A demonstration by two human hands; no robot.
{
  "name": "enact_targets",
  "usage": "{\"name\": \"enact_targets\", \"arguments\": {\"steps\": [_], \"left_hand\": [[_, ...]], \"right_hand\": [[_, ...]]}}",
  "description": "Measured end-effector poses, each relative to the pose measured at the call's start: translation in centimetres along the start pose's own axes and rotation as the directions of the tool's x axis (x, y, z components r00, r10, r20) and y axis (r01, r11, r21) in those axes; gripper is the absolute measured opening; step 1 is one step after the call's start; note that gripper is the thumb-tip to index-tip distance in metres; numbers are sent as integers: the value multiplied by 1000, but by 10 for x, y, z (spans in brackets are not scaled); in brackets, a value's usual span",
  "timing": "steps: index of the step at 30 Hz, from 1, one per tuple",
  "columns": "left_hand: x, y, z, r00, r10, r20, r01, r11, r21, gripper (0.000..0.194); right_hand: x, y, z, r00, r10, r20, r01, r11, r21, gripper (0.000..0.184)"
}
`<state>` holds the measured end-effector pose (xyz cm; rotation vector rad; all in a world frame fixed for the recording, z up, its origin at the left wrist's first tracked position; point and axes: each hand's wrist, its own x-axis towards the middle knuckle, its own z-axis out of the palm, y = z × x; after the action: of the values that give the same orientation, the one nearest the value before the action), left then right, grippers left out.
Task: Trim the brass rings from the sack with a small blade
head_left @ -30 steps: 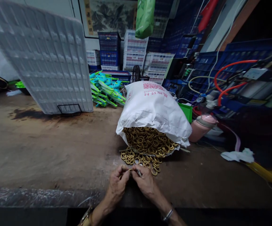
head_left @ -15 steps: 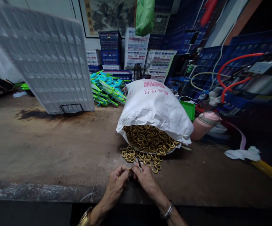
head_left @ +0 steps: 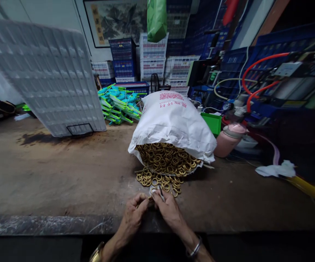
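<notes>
Near the front edge of the table, my left hand [head_left: 133, 214] is closed in a pinch on a brass-coloured ring [head_left: 149, 198], of which only a small part shows. Close beside it, my right hand [head_left: 168, 211] is closed around a slim tool with a dark, pointed end [head_left: 161, 190]; its exact kind is hard to make out. The right fingertips are by the ring. Just beyond both hands, loose brass-coloured rings [head_left: 161, 180] lie on the table, spilling from a white woven sack [head_left: 173, 120] on its side, its mouth full of such rings.
A pale ribbed panel [head_left: 56, 80] stands at the left in a black wire holder [head_left: 80, 129]. Behind the sack lie turquoise and green plastic pieces [head_left: 119, 103]. A pink bottle [head_left: 229, 140] and a green tray [head_left: 211, 123] stand to the right. Crates [head_left: 153, 54] are stacked behind.
The view has shifted slightly, so the sack and background sit a little further left. Both hands keep their close pose, the left still on the ring, the right on the tool.
</notes>
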<state>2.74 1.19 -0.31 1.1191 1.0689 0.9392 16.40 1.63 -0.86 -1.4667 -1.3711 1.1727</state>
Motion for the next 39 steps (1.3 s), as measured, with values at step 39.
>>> {"name": "enact_targets", "arguments": {"steps": [39], "left_hand": [[-21,6,1,961,-222,165,262,922,-285,31]], "right_hand": [[4,11,-12,986,-156,-50,73,690,-720,28]]}}
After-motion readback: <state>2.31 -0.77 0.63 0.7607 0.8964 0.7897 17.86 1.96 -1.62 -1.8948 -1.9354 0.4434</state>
